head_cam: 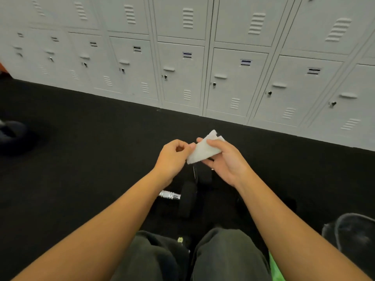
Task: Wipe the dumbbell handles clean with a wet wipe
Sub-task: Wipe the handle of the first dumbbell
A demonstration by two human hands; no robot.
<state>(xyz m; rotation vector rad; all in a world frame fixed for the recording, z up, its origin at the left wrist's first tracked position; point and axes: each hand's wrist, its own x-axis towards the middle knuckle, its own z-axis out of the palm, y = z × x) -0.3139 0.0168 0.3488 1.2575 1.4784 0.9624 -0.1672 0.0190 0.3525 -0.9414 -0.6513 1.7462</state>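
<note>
— Head view, straight down at what you're holding: what is it?

— It's the wet wipe [203,149], white and folded into a rough wedge. My right hand [225,159] grips it, thumb pressed across the top and fingers underneath. My left hand [172,157] pinches its left edge between thumb and fingertips, the other fingers curled in. Both hands are up off the ground, close together, forearms reaching out from the bottom corners.

— And the dumbbell?

— The dumbbell [187,196] lies on the floor [81,138] right below my hands, between them and my knees. Its chrome handle [170,195] shows as a short bright stretch just past my left wrist, next to a black weight head. The rest is dark against the dark floor, so I cannot tell its outline well. The wipe is not touching it.

— What surrounds you?

— My knees in dark trousers [223,256] fill the lower middle. Farther out, a row of pale grey lockers [182,67] runs along the black floor, each with a small latch and vents.
</note>
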